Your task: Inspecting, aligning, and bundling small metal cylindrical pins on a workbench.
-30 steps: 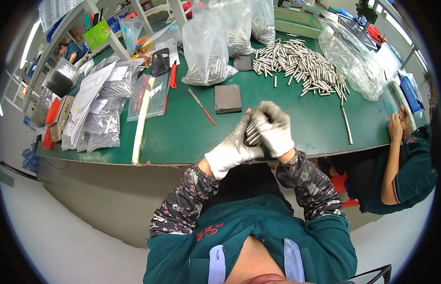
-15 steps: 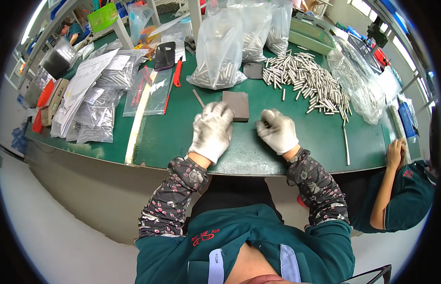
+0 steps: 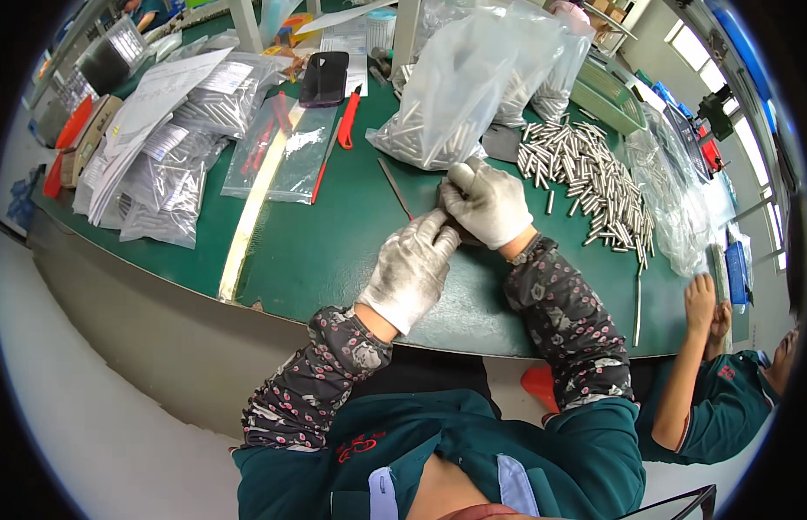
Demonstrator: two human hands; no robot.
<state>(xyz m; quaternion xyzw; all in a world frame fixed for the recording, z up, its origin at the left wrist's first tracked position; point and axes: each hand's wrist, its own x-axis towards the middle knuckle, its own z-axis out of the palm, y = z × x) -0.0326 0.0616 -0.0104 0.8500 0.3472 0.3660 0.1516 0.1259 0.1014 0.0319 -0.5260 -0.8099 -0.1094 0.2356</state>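
**Both gloved hands meet over the dark pad**

The left hand (image 3: 410, 270) and the right hand (image 3: 488, 204), both in white gloves, come together on the green surface (image 3: 334, 251) over a small dark pad (image 3: 460, 232), most of which their fingers hide. The right hand is curled and seems to pinch the pad's far edge; the left hand lies flatter, fingertips touching its near side. Whether either hand also holds a metal pin cannot be told, since the palms cover that spot.

Just beyond the right hand stands a clear bag of metal pins (image 3: 451, 95), and further out to that hand's right lies a loose heap of pins (image 3: 585, 178). A thin reddish rod (image 3: 395, 189) lies just ahead of the left hand's fingertips. Flat packed bags (image 3: 174, 173) sit well off to the left.

To do this well, I would judge that the pad should stay flat and pinned by one hand while the other works, keeping the wrists low so nothing rolls towards the heap.
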